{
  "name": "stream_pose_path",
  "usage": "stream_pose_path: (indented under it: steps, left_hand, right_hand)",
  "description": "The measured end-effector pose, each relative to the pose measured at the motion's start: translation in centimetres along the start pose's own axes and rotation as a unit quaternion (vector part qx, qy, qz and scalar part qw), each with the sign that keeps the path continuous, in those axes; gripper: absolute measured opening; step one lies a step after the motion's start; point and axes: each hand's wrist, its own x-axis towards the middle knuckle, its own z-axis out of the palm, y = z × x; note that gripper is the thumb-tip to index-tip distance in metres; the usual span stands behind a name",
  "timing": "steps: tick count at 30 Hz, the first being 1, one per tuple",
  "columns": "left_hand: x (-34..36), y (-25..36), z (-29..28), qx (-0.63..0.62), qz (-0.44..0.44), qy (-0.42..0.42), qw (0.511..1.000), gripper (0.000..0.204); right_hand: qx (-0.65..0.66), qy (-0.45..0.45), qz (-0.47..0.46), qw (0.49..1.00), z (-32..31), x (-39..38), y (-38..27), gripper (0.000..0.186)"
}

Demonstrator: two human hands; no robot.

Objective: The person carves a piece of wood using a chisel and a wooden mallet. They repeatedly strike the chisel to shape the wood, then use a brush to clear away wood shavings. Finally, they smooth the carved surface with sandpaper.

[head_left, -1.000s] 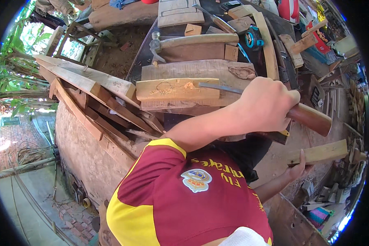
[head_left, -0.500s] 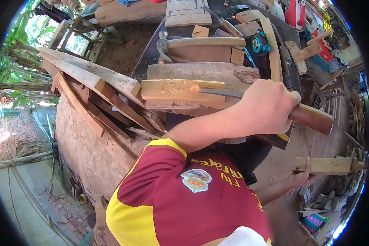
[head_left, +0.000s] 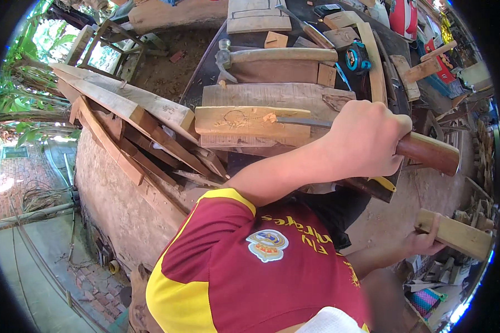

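Note:
My left hand (head_left: pixel 369 139) is closed round a chisel (head_left: pixel 428 153) with a thick brown wooden handle. Its dark blade reaches left, and the tip rests on a pale wooden piece (head_left: pixel 239 129) next to a small curled shaving (head_left: pixel 269 117). Pencil-like curved marks show on that piece, which lies on a wider weathered board (head_left: pixel 261 93). Low at the right, my right hand (head_left: pixel 425 242) grips a rectangular wooden block (head_left: pixel 461 236), held apart from the chisel handle. Part of its fingers is hidden behind the block.
Beyond the work lie a hammer (head_left: pixel 278 54), a blue-black tape measure (head_left: pixel 358 57), a second chisel (head_left: pixel 315 34) and several wood offcuts. A long strip of wood (head_left: pixel 372 66) lies at the right. Long timbers (head_left: pixel 144 119) lean at the left.
My right hand and the block have swung outward to the right, away from the chisel handle, and the block has tilted. The left hand keeps its hold; the view has shifted slightly.

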Motion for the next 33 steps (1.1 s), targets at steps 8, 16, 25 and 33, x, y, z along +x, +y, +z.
stream_pose_path:
  steps: [8,16,25,33]
  left_hand:
    - [0.6,-0.3,0.4,-0.009,-0.019,0.007,1.000,0.014]
    - [0.0,-0.3,-0.1,-0.002,-0.031,-0.023,0.999,0.014]
    - [0.1,-0.9,0.4,-0.005,-0.023,0.000,1.000,0.014]
    - [0.0,-0.7,0.3,-0.006,-0.017,-0.023,1.000,0.015]
  right_hand:
    - [0.087,-0.014,-0.061,0.994,6.6,-0.4,-1.7,0.056]
    - [-0.133,-0.180,-0.070,0.972,7.0,0.4,-3.9,0.051]
    - [-0.105,-0.266,-0.147,0.947,7.1,-3.7,-0.8,0.062]
    - [0.154,-0.166,0.087,0.970,5.6,-1.5,-2.2,0.060]
